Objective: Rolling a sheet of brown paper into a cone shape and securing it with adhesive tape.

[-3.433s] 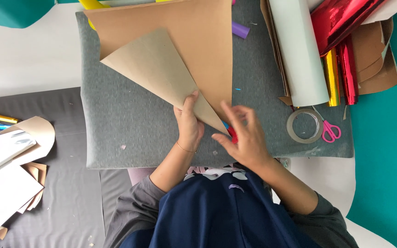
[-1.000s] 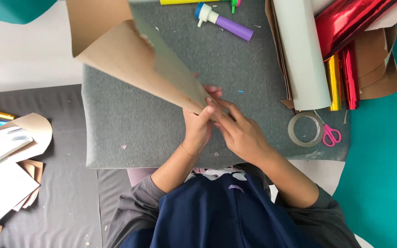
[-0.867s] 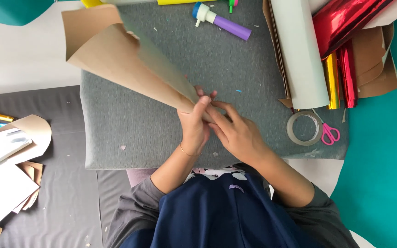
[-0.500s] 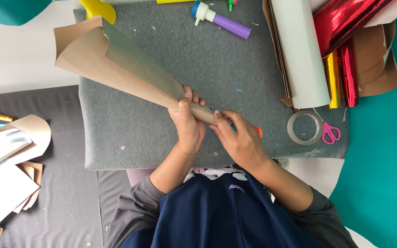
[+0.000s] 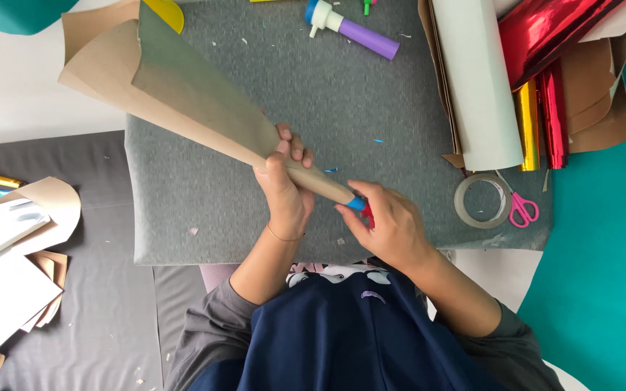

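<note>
As seen from the head camera, the left hand (image 5: 284, 190) wraps around the narrow end of a brown paper cone (image 5: 182, 108) held over the grey mat (image 5: 393, 108). The right hand (image 5: 389, 224) pinches a small blue and red object (image 5: 361, 207) at the cone's tip. On the mat's right edge lie a tape roll (image 5: 482, 200) and pink scissors (image 5: 522, 208); a purple glue stick (image 5: 353, 29) rests near its top edge.
</note>
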